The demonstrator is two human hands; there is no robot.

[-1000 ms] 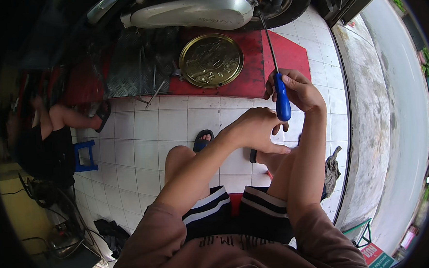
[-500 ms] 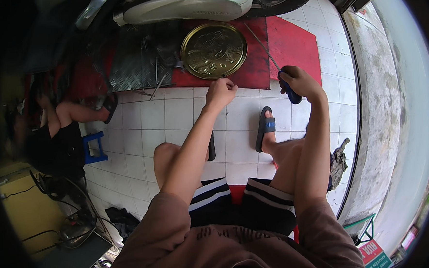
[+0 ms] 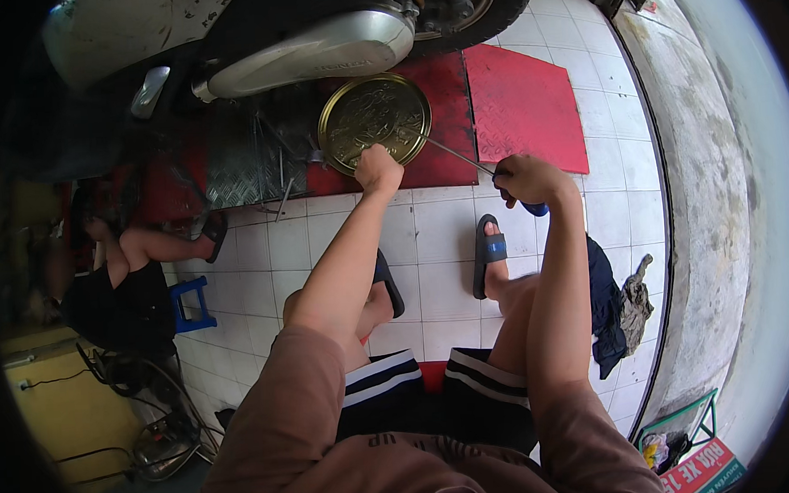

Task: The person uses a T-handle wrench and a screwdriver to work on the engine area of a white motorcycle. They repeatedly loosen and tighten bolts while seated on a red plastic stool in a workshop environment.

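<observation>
A round gold tray [image 3: 331, 125] with an embossed pattern sits on the red platform [image 3: 445, 105], below the motorbike. My left hand [image 3: 379, 170] is closed over the tray's near edge, knuckles up; what its fingers hold, if anything, is hidden. Gripped in my right hand [image 3: 534, 181] is a long thin screwdriver [image 3: 461, 157] with a blue handle, partly covered by the palm. Its shaft slants left and its tip reaches over the right part of the tray; whether it touches is too small to tell.
Above the platform stands a motorbike with a silver cover [image 3: 313, 56] and a rear wheel [image 3: 490, 18]. Thin metal rods [image 3: 282, 185] lie left of the tray. Another person [image 3: 124, 278] sits at left near a blue stool [image 3: 192, 303]. A rag [image 3: 634, 305] lies at right.
The view has shifted, showing more of the motorbike. My right hand has brought the screwdriver's tip from the platform's right part to over the tray. My left hand now overlaps the tray's near edge.
</observation>
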